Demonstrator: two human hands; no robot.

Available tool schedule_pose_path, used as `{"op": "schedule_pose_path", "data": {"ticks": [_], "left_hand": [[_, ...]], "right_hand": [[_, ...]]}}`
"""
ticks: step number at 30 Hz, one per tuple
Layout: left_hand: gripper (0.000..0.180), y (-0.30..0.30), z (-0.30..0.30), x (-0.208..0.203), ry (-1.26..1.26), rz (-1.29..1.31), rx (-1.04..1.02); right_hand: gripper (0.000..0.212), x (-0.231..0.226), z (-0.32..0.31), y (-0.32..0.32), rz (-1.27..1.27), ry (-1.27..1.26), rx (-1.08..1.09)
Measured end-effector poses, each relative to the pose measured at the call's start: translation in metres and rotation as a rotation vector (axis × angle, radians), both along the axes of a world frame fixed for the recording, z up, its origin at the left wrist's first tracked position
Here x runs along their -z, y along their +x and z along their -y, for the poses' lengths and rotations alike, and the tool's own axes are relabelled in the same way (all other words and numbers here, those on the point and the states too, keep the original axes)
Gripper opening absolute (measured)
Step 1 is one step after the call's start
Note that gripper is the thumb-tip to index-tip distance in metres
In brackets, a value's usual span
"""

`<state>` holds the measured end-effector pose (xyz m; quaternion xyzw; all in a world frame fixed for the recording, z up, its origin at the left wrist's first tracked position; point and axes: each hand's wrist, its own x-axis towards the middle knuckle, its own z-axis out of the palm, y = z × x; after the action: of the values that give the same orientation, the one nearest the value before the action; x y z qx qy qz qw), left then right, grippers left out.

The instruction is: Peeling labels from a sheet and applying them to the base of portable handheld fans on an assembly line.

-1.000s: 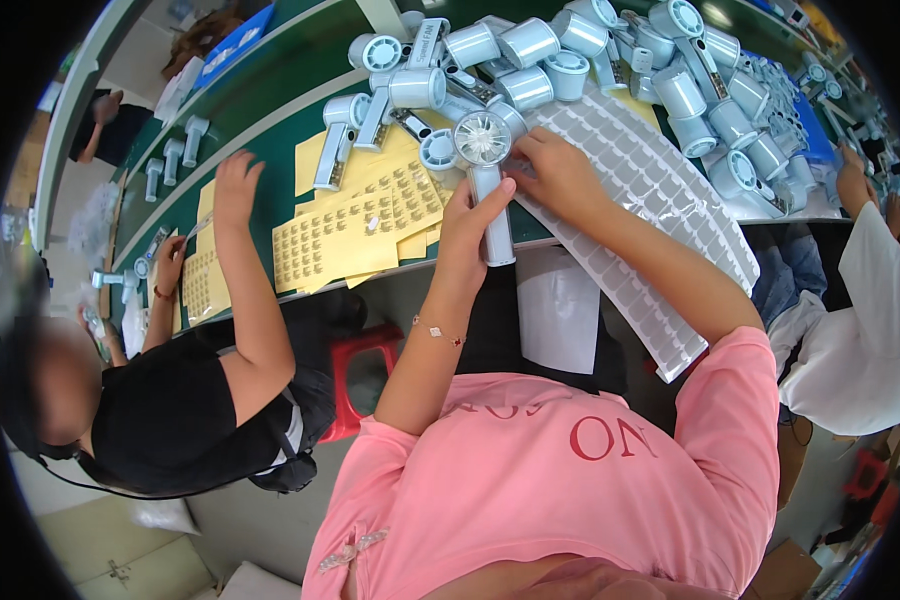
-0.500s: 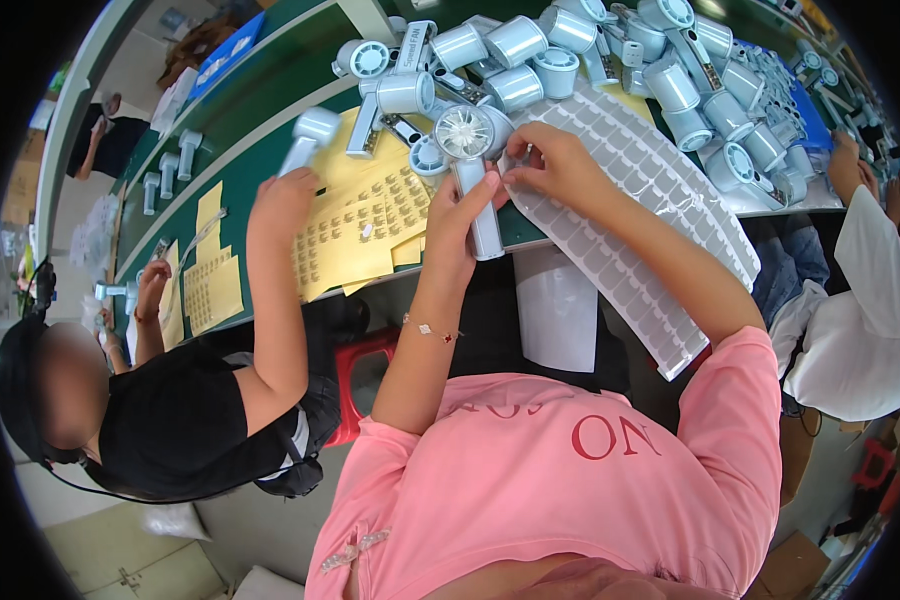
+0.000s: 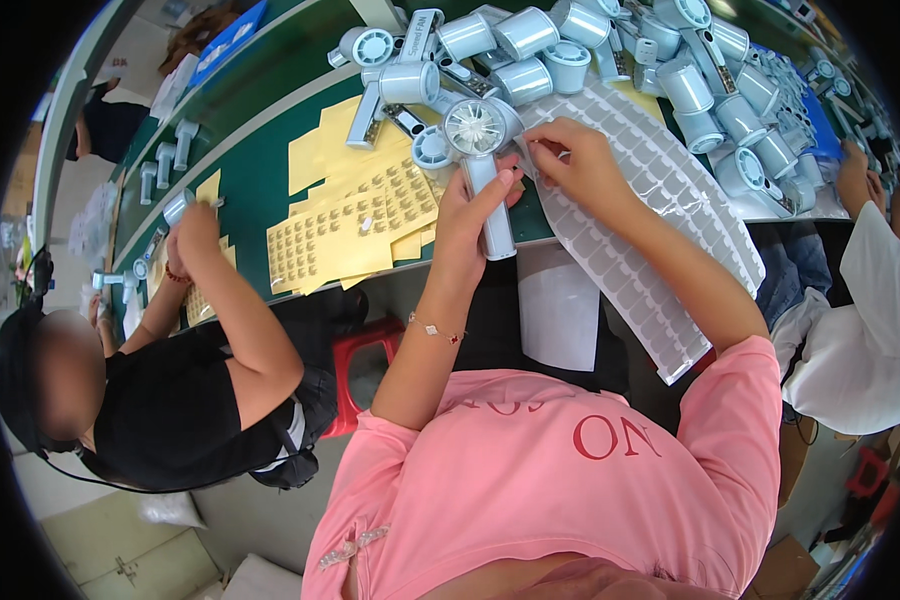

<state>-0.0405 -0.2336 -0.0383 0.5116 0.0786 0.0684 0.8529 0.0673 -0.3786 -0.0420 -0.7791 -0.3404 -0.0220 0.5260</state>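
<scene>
My left hand [image 3: 465,222] is closed round the handle of a light blue handheld fan [image 3: 474,128], held upright above the table edge with its clear front and blades facing up. Just right of the fan, my right hand [image 3: 582,168] pinches the upper left edge of a long grey sticker sheet [image 3: 642,215]. That sheet lies partly on the table and hangs down over its edge beneath my right forearm. Whether a single sticker is between my right fingertips is too small to tell.
A heap of similar fans [image 3: 685,85] covers the far side. Yellow sheets [image 3: 335,240] with rows of small parts lie to the left. A co-worker's hand [image 3: 196,235] works farther left, near several standing fans [image 3: 165,160]. A red stool [image 3: 346,375] is below the table.
The co-worker's raised hand has moved left with a fan, away from the yellow sheets. My hands keep their grips, and the view has shifted slightly.
</scene>
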Motion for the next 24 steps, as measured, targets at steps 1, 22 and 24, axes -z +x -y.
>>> {"op": "schedule_pose_path", "data": {"ticks": [1, 22, 24], "left_hand": [[0.047, -0.003, 0.0, 0.0, 0.021, 0.011, -0.012], [0.052, -0.035, -0.014, -0.017, 0.645, 0.017, -0.177], [0.047, -0.05, -0.02, -0.028, 0.29, 0.008, -0.07]], "right_hand": [[0.019, 0.0, 0.001, 0.0, -0.105, 0.04, -0.022], [0.027, -0.078, 0.099, -0.044, -0.166, 0.293, 0.068], [0.03, -0.076, 0.11, -0.076, -0.053, 0.247, 0.186]]}}
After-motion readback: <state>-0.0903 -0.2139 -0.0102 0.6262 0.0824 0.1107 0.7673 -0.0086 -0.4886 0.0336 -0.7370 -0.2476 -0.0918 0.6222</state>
